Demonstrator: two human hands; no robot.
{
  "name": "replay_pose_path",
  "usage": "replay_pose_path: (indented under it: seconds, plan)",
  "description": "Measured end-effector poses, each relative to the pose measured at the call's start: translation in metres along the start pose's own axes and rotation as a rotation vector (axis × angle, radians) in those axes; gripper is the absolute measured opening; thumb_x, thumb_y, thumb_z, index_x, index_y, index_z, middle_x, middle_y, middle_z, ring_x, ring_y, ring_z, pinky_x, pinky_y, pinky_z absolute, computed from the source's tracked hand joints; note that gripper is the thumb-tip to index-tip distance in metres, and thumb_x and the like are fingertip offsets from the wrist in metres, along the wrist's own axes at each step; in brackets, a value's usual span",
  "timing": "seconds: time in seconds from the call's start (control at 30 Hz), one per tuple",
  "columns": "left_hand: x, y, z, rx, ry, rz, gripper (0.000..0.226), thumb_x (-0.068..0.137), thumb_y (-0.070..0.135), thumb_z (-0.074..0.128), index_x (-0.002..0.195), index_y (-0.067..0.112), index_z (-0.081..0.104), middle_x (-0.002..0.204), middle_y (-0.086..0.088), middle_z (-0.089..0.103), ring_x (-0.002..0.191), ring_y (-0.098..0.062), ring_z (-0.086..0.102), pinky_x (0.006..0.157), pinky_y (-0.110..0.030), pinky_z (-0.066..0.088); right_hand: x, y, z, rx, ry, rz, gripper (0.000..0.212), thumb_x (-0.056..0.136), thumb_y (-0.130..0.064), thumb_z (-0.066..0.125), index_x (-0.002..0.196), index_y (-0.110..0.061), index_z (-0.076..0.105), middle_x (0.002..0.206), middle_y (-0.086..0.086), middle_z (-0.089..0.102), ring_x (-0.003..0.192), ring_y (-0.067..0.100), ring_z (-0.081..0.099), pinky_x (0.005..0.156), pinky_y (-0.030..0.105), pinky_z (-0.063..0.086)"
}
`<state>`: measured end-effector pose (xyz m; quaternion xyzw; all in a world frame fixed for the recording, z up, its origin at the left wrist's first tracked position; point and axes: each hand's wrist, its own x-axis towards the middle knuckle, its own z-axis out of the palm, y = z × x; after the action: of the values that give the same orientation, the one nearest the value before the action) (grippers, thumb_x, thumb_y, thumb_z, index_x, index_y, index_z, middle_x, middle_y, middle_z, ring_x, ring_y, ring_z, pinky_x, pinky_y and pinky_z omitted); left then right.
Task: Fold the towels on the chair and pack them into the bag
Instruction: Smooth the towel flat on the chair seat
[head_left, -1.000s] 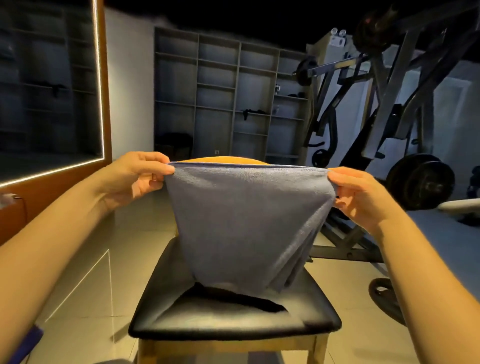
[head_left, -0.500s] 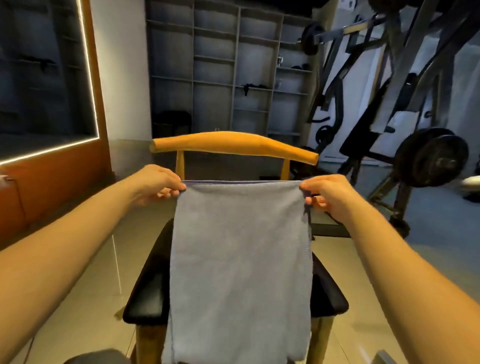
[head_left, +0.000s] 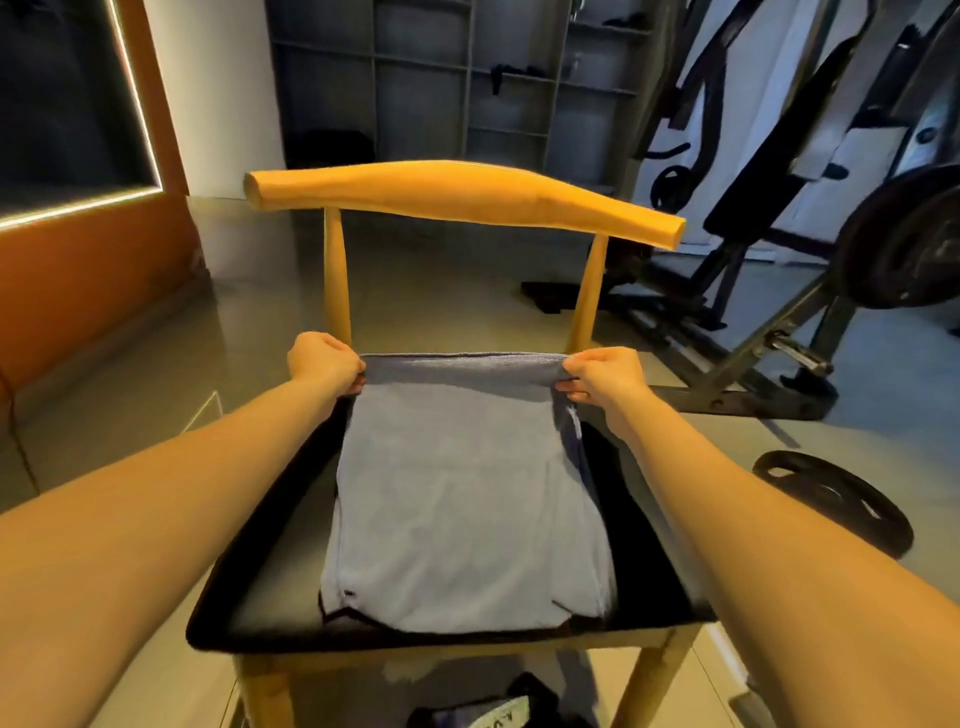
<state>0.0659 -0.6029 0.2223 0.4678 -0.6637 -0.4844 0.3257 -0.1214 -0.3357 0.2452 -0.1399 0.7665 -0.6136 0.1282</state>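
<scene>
Left hand (head_left: 326, 364) and right hand (head_left: 602, 375) pinch the far corners of the towel (head_left: 467, 509) spread on the chair (head_left: 457, 192): folding's underway, and next that edge likely comes forward.

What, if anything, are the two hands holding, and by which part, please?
The grey-blue cloth towel: the left hand pinches its far left corner, the right hand its far right corner.
</scene>
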Motion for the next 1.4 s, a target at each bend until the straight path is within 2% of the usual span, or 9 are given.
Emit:
replay_pose_path:
  seconds: [0.13,0.27,0.37,0.53,0.7,0.97,1.13,1.23,1.4]
  plan:
    - [0.011,-0.016,0.011,0.087,0.031,0.046,0.011,0.081,0.008,0.083,0.08,0.01,0.072,0.088,-0.009,0.074,0.082,-0.031,0.073,0.084,-0.044,0.061,0.016,0.021,0.008,-0.028,-0.054,0.006,0.011,0.093,-0.001,0.067,0.086,-0.009,0.065,0.095,0.015,0.069,0.081,0.027,0.071,0.071,0.034,0.06]
    - [-0.029,-0.006,0.011,0.387,-0.157,0.221,0.046,0.085,0.021,0.082,0.124,0.014,0.059,0.118,-0.003,0.057,0.102,-0.026,0.059,0.081,-0.036,0.049,-0.004,0.024,-0.009,-0.18,-0.119,-0.01,0.03,0.09,0.0,0.071,0.117,-0.008,0.062,0.106,0.015,0.067,0.084,0.027,0.071,0.076,0.037,0.062]
    - [-0.087,0.01,0.007,0.429,-0.415,0.39,0.023,0.085,0.024,0.082,0.103,0.015,0.071,0.094,0.003,0.07,0.086,-0.016,0.066,0.068,-0.024,0.049,-0.049,0.017,-0.034,-0.371,-0.224,0.045,0.004,0.093,-0.003,0.066,0.09,-0.001,0.068,0.077,0.017,0.067,0.059,0.024,0.066,0.055,0.033,0.058]
    - [-0.179,0.005,0.007,0.584,-0.832,0.57,0.018,0.088,0.032,0.079,0.079,0.018,0.071,0.068,0.0,0.071,0.063,-0.01,0.066,0.062,-0.026,0.055,-0.128,0.017,-0.074,-0.651,-0.526,0.182,0.019,0.096,-0.02,0.069,0.085,-0.004,0.073,0.072,0.01,0.068,0.06,0.02,0.064,0.054,0.027,0.054]
    - [-0.201,-0.019,0.005,0.731,-0.718,0.637,0.02,0.087,0.04,0.075,0.078,0.024,0.069,0.071,0.005,0.068,0.071,-0.011,0.063,0.072,-0.038,0.059,-0.174,0.031,-0.082,-0.544,-0.611,0.222,0.013,0.094,-0.015,0.07,0.09,-0.005,0.076,0.079,0.014,0.074,0.059,0.021,0.063,0.056,0.026,0.054]
    - [-0.215,-0.048,0.001,0.599,-0.558,0.71,0.026,0.084,0.043,0.078,0.092,0.022,0.064,0.085,0.006,0.06,0.076,-0.011,0.057,0.067,-0.029,0.049,-0.197,0.063,-0.061,-0.363,-0.368,0.114,0.02,0.091,-0.016,0.076,0.083,0.003,0.073,0.064,0.009,0.067,0.044,0.015,0.052,0.044,0.022,0.045]
    - [-0.217,-0.076,0.0,0.667,-0.41,0.867,0.054,0.088,0.069,0.053,0.121,0.027,0.065,0.109,0.005,0.055,0.104,-0.017,0.049,0.089,-0.036,0.044,-0.197,0.065,-0.073,-0.345,-0.383,0.053,0.015,0.09,-0.015,0.075,0.083,-0.001,0.073,0.065,0.007,0.064,0.053,0.017,0.054,0.047,0.022,0.046]
    - [-0.218,-0.078,-0.001,0.736,-0.378,0.905,0.071,0.085,0.077,0.033,0.125,0.029,0.065,0.111,0.007,0.055,0.107,-0.017,0.049,0.091,-0.037,0.04,-0.19,0.061,-0.095,-0.329,-0.415,0.119,0.012,0.091,-0.012,0.073,0.084,-0.002,0.072,0.071,0.011,0.069,0.052,0.017,0.056,0.047,0.022,0.046]
    - [-0.219,-0.077,-0.004,0.732,-0.382,0.901,0.073,0.084,0.079,0.031,0.126,0.03,0.065,0.113,0.008,0.055,0.107,-0.015,0.048,0.092,-0.035,0.041,-0.184,0.061,-0.116,-0.237,-0.495,0.308,0.01,0.094,-0.003,0.067,0.101,0.004,0.068,0.092,0.024,0.075,0.062,0.025,0.068,0.054,0.028,0.058]
